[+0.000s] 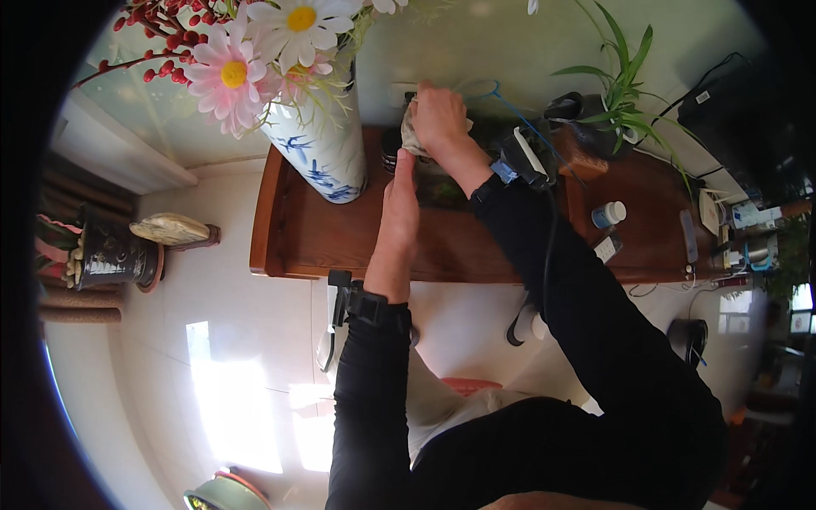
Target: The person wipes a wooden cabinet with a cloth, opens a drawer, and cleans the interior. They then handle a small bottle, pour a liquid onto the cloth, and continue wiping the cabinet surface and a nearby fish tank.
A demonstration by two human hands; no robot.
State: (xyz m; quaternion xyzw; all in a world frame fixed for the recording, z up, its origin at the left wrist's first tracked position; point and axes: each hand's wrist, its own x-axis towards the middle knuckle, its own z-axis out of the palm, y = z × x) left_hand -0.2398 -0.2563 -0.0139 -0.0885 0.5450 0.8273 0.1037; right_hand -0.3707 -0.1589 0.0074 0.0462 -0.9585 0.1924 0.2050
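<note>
My right hand is closed around a crumpled beige cloth near the wall, above the back of a dark wooden cabinet. Just below it, my left hand reaches up with the thumb side at the cloth's lower edge; whether its fingers grip anything is hidden. A small dark jar stands behind the left fingertips. Beneath my right forearm shows part of a glass tank with green plants inside. A blue-handled net leans beside my right wrist.
A tall blue-and-white vase with artificial flowers stands left of my hands. To the right are a dark pot with a spider plant, a white-capped bottle and a power strip. A wall socket lies behind the cloth.
</note>
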